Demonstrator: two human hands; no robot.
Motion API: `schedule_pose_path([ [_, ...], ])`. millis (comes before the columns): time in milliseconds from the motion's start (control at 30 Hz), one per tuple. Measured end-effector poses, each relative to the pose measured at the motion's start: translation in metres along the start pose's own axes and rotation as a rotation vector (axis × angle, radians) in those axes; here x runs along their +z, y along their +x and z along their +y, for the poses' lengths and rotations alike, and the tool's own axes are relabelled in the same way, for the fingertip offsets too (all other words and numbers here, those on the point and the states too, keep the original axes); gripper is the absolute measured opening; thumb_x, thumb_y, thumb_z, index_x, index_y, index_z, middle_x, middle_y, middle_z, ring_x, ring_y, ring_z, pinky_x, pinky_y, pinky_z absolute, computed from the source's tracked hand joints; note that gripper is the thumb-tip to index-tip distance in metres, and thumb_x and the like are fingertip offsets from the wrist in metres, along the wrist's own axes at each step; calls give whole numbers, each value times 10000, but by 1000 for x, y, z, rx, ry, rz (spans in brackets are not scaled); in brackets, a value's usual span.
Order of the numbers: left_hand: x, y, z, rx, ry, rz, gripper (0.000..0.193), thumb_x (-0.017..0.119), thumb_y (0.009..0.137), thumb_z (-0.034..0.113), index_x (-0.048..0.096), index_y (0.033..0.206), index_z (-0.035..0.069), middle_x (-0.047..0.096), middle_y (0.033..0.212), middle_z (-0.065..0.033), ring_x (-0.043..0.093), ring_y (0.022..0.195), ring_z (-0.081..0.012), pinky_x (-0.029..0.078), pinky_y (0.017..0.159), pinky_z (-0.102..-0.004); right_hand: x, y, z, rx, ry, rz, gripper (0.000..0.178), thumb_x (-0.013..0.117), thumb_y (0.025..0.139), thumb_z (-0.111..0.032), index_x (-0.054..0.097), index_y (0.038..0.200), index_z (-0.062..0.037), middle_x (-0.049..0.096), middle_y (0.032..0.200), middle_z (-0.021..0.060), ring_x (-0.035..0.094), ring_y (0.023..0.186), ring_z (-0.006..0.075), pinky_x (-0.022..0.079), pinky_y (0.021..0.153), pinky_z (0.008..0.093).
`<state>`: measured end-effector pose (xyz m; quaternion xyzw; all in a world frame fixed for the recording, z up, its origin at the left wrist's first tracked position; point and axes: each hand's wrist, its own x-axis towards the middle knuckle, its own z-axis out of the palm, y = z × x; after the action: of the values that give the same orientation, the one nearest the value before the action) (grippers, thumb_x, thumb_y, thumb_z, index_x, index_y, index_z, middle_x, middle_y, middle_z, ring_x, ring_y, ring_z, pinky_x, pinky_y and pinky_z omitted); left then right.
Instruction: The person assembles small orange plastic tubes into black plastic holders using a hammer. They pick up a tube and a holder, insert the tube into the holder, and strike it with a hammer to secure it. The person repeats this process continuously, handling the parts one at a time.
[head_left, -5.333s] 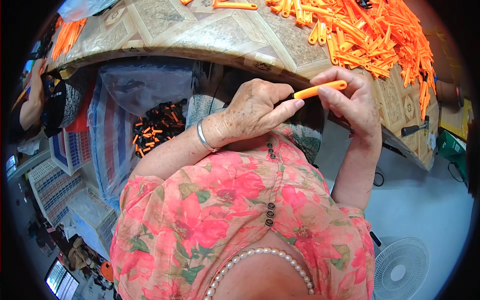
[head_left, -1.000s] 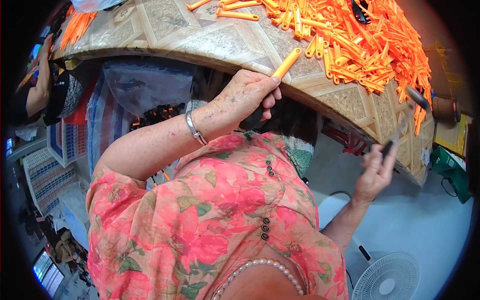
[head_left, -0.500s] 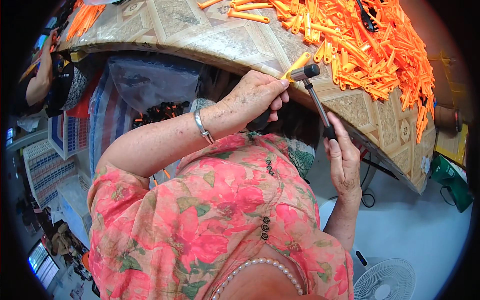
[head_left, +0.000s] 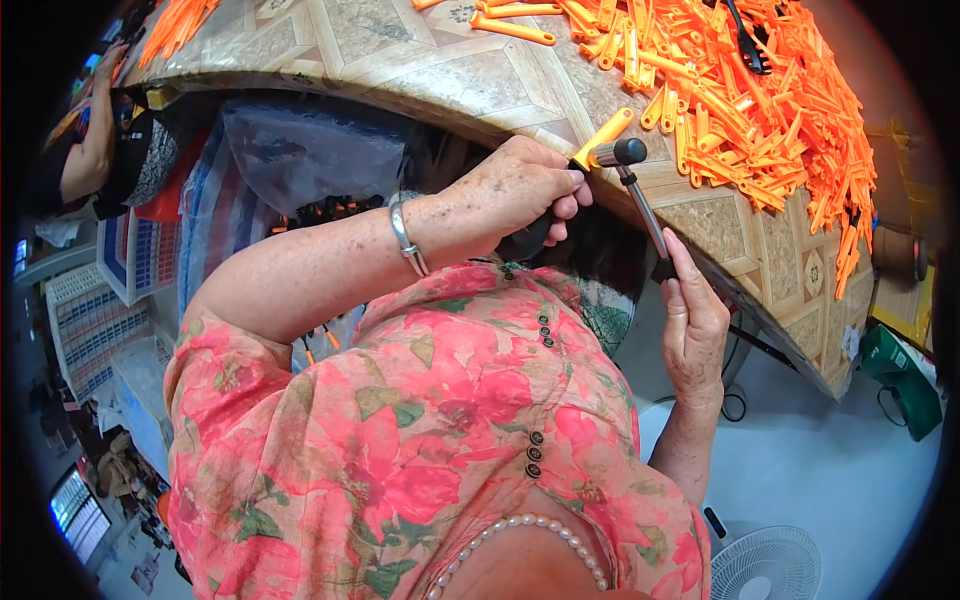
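An orange handle [head_left: 608,130] is gripped near its lower end by the closed left hand [head_left: 530,192], its upper end slanted up over the edge of the table [head_left: 440,72]; a black piece [head_left: 526,241] is seen below the curled fingers. A small hammer [head_left: 643,205] is held by its dark grip in the partly closed right hand [head_left: 694,330], fingers fairly straight. Its head is placed at the handle; whether contact is made cannot be told.
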<state>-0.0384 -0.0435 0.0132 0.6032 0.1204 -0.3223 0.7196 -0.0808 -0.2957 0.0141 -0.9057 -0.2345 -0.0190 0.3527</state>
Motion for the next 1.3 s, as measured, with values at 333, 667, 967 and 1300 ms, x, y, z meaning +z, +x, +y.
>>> schedule_pose_path([
  [333, 2, 3, 3, -24, -20, 33, 229, 486, 974, 151, 614, 881, -15, 550, 649, 3, 546, 561, -101, 465, 547, -238, 8, 3, 2, -19, -34, -35, 532, 551, 870, 79, 540, 1355, -137, 667, 1031, 133, 655, 858, 266, 514, 745, 338],
  [667, 1, 3, 2, -29, -40, 41, 221, 492, 967, 148, 614, 882, -15, 552, 644, 5, 542, 555, -98, 469, 536, -236, 11, 3, 4, -60, -20, -12, 489, 528, 906, 56, 521, 1365, -114, 676, 1075, 145, 670, 931, 275, 517, 775, 372],
  [967, 0, -1, 6, -54, -110, 50, 250, 529, 958, 192, 642, 854, -6, 608, 645, -21, 603, 577, -125, 515, 576, -239, 7, -11, 6, 529, 937, -70, 352, 454, 1027, -260, 558, 1226, 12, 518, 757, 3, 462, 567, 43, 376, 507, 179],
  [1300, -8, -3, 2, -63, -144, -29, 281, 485, 977, 216, 635, 906, -11, 572, 657, 2, 614, 619, -125, 523, 604, -248, 7, -10, 0, 527, 912, -69, 225, 592, 909, -21, 459, 1090, -25, 588, 770, 43, 541, 630, 65, 426, 547, 194],
])
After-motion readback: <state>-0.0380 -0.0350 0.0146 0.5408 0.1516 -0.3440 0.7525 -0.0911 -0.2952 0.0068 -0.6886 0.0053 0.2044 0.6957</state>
